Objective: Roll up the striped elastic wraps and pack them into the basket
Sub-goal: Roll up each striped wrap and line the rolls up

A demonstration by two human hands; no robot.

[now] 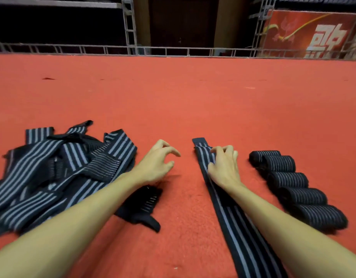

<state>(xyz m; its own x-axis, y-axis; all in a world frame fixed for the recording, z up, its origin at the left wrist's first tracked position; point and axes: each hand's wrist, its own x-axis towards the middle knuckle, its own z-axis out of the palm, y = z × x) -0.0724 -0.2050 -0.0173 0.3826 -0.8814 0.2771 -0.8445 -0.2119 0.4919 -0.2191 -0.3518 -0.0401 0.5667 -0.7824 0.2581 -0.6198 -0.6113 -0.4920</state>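
The right hand (pixel 223 167) pins the flat black grey-striped elastic wrap (pixel 231 223), seemingly to start rolling; pinch unclear. At nine o'clock the left hand (pixel 158 163) hovers loosely curled, empty.

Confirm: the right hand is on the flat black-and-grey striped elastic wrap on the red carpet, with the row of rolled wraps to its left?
Wrong side: the head view shows the row of rolled wraps to the right of the right hand. That hand is on the flat striped wrap on the red carpet.
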